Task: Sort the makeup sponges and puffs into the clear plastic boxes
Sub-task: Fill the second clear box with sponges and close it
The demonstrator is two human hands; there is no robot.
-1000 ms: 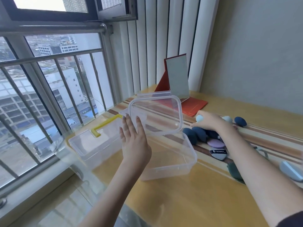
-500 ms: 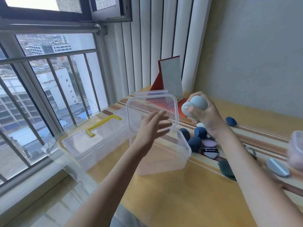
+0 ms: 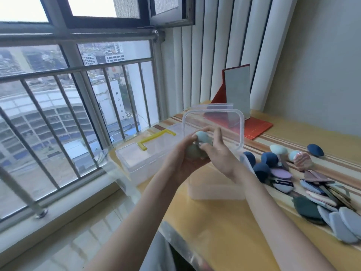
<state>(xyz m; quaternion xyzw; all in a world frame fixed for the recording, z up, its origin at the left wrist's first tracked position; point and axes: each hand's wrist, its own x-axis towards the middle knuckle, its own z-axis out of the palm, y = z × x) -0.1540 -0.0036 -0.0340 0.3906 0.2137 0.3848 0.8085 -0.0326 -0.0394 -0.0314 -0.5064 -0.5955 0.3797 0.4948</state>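
Both hands meet above the open clear box point(image 3: 214, 189) near the surface's left edge. The left hand point(image 3: 183, 159) cups a pale green sponge point(image 3: 193, 152) in a curled grip; the right hand point(image 3: 218, 153) pinches a light blue sponge point(image 3: 203, 138).

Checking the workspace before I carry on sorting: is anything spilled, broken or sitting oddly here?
Nothing looks spilled or damaged. The open clear box has its lid standing upright behind the hands, and the unsorted sponges and puffs lie in a loose heap on the table.
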